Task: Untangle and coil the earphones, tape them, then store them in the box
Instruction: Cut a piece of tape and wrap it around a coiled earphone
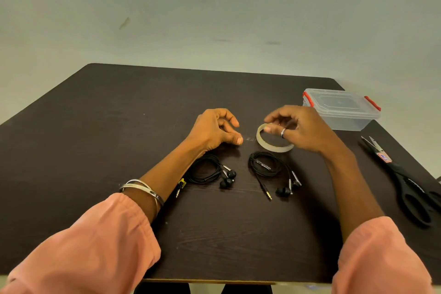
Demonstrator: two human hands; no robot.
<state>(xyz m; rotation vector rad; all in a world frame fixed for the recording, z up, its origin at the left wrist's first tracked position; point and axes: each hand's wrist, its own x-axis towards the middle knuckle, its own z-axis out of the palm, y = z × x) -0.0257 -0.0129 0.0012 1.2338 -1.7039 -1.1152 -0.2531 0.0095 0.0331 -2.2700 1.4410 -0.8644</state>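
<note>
Fingers of the right hand [298, 130] pinch the tape roll [272, 139] mid-desk above two coiled earphones [268, 168], the left hand [216, 129] pinches its pulled end, the closed box [341, 110] sits at the desk [95, 126] far-right edge.

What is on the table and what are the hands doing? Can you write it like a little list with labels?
left hand: fingers curled, pinching the stretched tape end
right hand: holds the tape roll
tape strip: stretched between roll and left hand
left earphones: coiled, black, yellow plug
right earphones: coiled, black, plug sticking out
box: clear, red clips, lid closed, far right
scissors: black, lying at right edge
table: dark wood
</note>
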